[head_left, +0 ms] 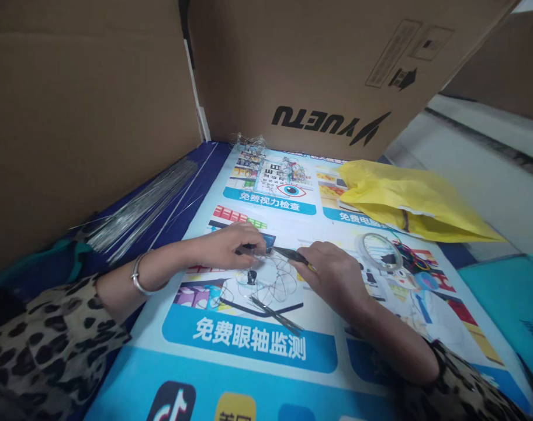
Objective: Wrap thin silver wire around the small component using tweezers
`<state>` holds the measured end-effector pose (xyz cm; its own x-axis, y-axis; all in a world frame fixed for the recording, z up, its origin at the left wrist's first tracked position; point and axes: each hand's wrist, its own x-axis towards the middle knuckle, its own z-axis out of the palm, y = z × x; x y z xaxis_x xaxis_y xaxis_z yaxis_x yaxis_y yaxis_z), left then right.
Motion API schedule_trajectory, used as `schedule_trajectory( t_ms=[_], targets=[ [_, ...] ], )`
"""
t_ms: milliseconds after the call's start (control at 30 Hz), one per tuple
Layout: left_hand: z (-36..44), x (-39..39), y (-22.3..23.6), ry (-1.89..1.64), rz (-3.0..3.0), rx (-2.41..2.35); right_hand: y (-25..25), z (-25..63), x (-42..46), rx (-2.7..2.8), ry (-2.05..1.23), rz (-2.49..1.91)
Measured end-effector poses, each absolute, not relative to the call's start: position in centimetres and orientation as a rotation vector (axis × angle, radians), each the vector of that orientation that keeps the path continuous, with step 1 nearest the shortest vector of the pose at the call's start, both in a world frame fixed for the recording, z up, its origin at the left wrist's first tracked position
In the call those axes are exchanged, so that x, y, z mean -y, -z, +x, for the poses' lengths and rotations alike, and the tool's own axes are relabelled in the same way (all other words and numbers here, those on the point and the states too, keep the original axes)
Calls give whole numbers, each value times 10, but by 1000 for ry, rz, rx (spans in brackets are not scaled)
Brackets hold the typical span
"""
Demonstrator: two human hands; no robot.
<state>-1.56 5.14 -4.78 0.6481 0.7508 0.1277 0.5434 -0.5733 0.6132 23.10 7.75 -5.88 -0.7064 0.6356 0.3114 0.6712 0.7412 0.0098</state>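
Observation:
My right hand [336, 278] is closed around a pair of dark-nosed pliers [290, 255], whose tips point left toward my other hand. Pinched in the fingers of my left hand [231, 245] is the upper part of a looped thin-wire piece [281, 283]. Its loops spread over the printed sheet between and below both hands. The pliers' tips are close to the wire, but contact cannot be made out. Slim metal tweezers [277, 316] lie on the sheet just below the loops.
Cardboard walls [293, 70] stand behind and at left. A bundle of straight wires [139, 210] lies left. Curled wire pieces [295, 169] sit at the back. On the right are a yellow bag [419, 199], a wire coil [383, 252] and coloured strands [415, 257].

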Motion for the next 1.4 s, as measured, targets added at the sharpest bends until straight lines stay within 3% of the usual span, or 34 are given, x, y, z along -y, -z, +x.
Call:
schedule_trajectory(
  t_ms=[267, 1100, 1400],
  targets=[
    [-16, -53, 50, -505, 2322, -1026, 61, 231, -79, 2660, 163, -982],
    [-14, -50, 47, -466, 2321, -1050, 50, 231, -76, 2713, 740, -604],
    [-14, -50, 47, -459, 2325, -1054, 54, 228, -76, 2686, 510, -835]
  ],
)
